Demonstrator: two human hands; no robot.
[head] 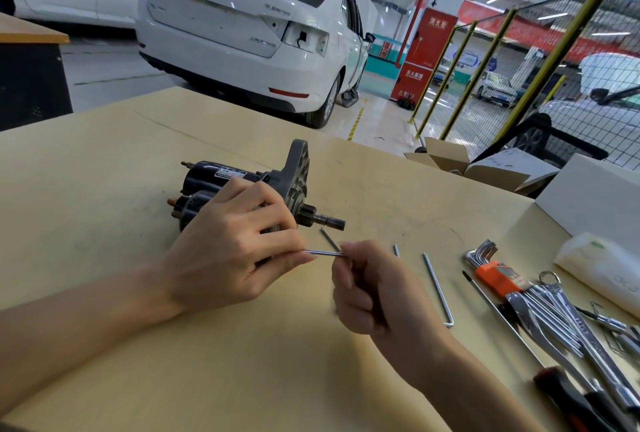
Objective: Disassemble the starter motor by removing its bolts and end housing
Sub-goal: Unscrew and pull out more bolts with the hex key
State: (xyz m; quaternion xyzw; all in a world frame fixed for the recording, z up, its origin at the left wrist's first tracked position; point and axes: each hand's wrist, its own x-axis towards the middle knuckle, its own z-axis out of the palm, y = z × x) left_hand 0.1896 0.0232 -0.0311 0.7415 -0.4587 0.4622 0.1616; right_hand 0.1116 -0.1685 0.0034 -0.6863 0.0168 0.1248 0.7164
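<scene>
Here both hands' fingers [294,260] pinch the bolt [323,252] beside the starter motor [221,186].

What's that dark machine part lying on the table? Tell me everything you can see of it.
The starter motor lies on its side on the tan table. It has two black cylindrical bodies side by side, copper-coloured studs at their left ends, a pale label, a grey cast-metal end housing, and a toothed shaft pointing right. The left hand lies over its near side.
</scene>
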